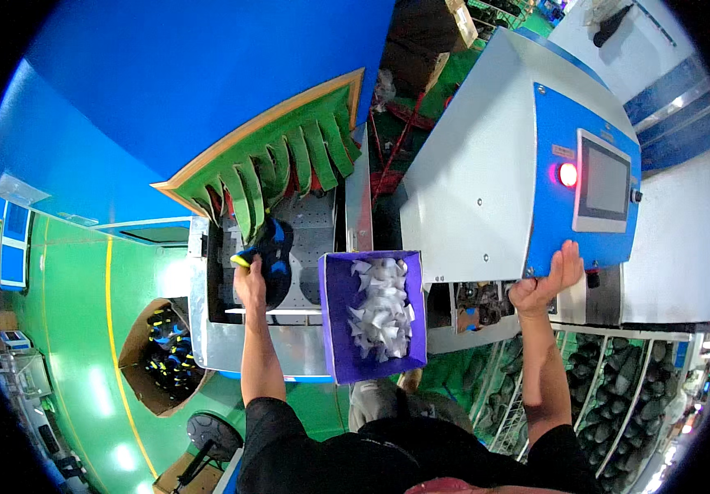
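Observation:
My left hand [249, 284] is closed on a dark shoe [274, 251] with blue and yellow parts, gripping it by its yellow end. The shoe lies over the perforated metal bed [305, 284] of a blue machine, just in front of green hanging strips [289, 169]. Fingers stretched, my right hand [548, 280] is raised at the lower edge of a blue control panel [561, 239]; nothing shows in it. Whether it touches the panel cannot be made out. Between my arms is a purple box [331, 329] with crumpled white pieces [384, 309] inside.
A lit red button [567, 174] and a grey screen [604, 177] sit on the panel. On the green floor at left stands a carton [137, 354] of dark, blue and yellow shoes. Racks [614, 403] of dark shoe-shaped items stand at lower right, a round stool [213, 435] at lower left.

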Available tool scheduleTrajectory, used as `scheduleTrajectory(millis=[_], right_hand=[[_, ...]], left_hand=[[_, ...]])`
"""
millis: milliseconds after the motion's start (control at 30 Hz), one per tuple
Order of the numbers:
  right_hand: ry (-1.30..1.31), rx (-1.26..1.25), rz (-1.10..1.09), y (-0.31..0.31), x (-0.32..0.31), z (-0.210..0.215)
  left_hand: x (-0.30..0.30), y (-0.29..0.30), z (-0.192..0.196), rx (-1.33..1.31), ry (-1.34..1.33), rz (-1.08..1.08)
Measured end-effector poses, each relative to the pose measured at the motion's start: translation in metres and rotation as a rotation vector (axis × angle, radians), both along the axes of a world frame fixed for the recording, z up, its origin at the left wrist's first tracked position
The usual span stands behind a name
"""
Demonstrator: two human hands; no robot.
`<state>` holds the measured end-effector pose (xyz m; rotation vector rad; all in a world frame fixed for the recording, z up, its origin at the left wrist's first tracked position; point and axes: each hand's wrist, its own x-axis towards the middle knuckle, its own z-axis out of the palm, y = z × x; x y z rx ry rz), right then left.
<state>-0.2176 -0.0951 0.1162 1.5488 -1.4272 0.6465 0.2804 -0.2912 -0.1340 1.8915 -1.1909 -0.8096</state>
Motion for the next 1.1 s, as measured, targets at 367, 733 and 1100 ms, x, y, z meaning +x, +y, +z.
scheduleTrajectory(millis=[367, 733, 1100], right_hand=[[-1.753, 0.467, 0.871, 0.092, 0.185, -0.02], [-1.46, 0.888, 0.661, 0.149, 0.093, 0.032], [-3.034, 0.139, 0.821, 0.266, -0.046, -0.019]], left_hand=[[-0.075, 0.237, 0.18, 0.385, 1.278, 0.074], [-0.214, 0.316, 0.239, -0.5, -0.27, -0.696], [-0.342, 0.365, 0.231, 0.228, 0.636, -0.12]])
